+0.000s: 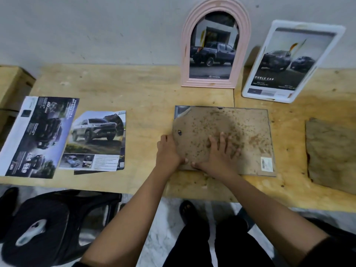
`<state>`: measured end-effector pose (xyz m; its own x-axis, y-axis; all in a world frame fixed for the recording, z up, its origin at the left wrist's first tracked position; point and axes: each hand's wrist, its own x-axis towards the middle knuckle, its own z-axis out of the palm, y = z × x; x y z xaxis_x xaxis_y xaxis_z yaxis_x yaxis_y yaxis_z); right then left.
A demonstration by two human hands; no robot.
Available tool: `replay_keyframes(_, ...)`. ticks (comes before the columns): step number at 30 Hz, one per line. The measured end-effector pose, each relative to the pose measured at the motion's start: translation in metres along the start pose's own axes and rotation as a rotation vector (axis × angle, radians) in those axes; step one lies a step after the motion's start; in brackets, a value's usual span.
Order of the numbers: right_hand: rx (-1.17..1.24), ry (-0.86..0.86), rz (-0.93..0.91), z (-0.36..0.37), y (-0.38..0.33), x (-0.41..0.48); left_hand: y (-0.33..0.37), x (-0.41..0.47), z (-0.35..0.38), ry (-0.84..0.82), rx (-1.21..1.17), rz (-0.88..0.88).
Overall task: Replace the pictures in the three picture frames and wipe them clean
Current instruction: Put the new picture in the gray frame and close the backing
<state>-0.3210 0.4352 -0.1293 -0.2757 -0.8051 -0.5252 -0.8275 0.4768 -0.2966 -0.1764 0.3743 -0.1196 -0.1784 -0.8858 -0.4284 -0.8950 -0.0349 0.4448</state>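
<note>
Our left hand [168, 151] grips the left short edge of the backing board [246, 130], thumb on top and fingers curled round the rim. Our right hand [221, 152] lies flat on the board with fingers spread, pressing down, its thumb almost meeting the left thumb at the near edge. The stained brown board sits in the thin dark frame [240, 108], which lies face down on the wooden table [146, 105] straight ahead of us, its long axis running left to right. Both hands are over its left half, so the right half with the barcode sticker [266, 164] is unheld. The relation that matters is at the far left corner: a wedge of glass [180, 112] shows bare there, and the board's left edge seems to bulge past the frame's rim. We judge the board not yet seated and in need of a nudge to the right and away from us. The left hand is nearer that loose end, and the right can hold the board flat. The pink arched frame [215, 49] and the white frame [292, 60] lean against the wall beyond, each showing a truck picture. Loose brochure pages [94, 139] lie well to the left, and a brown cloth [331, 155] lies to the right, nearer the right hand.
</note>
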Motion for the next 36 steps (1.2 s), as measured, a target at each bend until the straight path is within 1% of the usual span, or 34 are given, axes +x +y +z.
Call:
replay_keyframes(4, -0.046, -0.047, -0.016, -0.004, -0.001, -0.002, 0.003, 0.000, 0.000, -0.028, 0.029, -0.032)
replay_keyframes(6, -0.067, -0.069, -0.061, -0.013, 0.002, -0.004, 0.007, 0.001, -0.001, -0.019, 0.113, -0.018)
replay_keyframes(8, -0.043, -0.078, -0.132, -0.029, 0.014, -0.003, 0.012, 0.003, -0.001, 0.023, 0.214, 0.093)
replay_keyframes(9, -0.027, -0.063, -0.159, -0.040, 0.024, -0.002, 0.019, 0.004, 0.000, 0.011, 0.242, 0.159)
replay_keyframes(10, -0.011, -0.030, -0.169, -0.050, 0.035, -0.001, 0.025, 0.004, 0.003, -0.043, 0.245, 0.194)
replay_keyframes(12, 0.015, 0.096, -0.118, -0.068, 0.061, -0.002, 0.043, 0.003, 0.009, -0.184, 0.234, 0.225)
replay_keyframes(14, 0.008, 0.210, 0.002, -0.080, 0.088, -0.007, 0.064, 0.000, 0.019, -0.270, 0.204, 0.246)
replay_keyframes(15, -0.003, 0.230, 0.076, -0.084, 0.100, -0.011, 0.075, -0.003, 0.025, -0.302, 0.190, 0.252)
replay_keyframes(17, 0.003, 0.221, 0.213, -0.089, 0.117, -0.016, 0.092, -0.005, 0.037, -0.318, 0.205, 0.256)
replay_keyframes(19, 0.048, 0.190, 0.283, -0.090, 0.128, -0.018, 0.104, -0.007, 0.048, -0.313, 0.244, 0.235)
replay_keyframes(24, 0.175, 0.144, 0.312, -0.079, 0.136, -0.020, 0.113, -0.010, 0.066, -0.301, 0.309, 0.195)
replay_keyframes(28, 0.277, 0.128, 0.350, -0.074, 0.136, -0.016, 0.115, -0.009, 0.068, -0.290, 0.309, 0.162)
replay_keyframes(36, 0.330, 0.141, 0.450, -0.067, 0.135, -0.002, 0.126, -0.003, 0.073, -0.287, 0.341, 0.093)
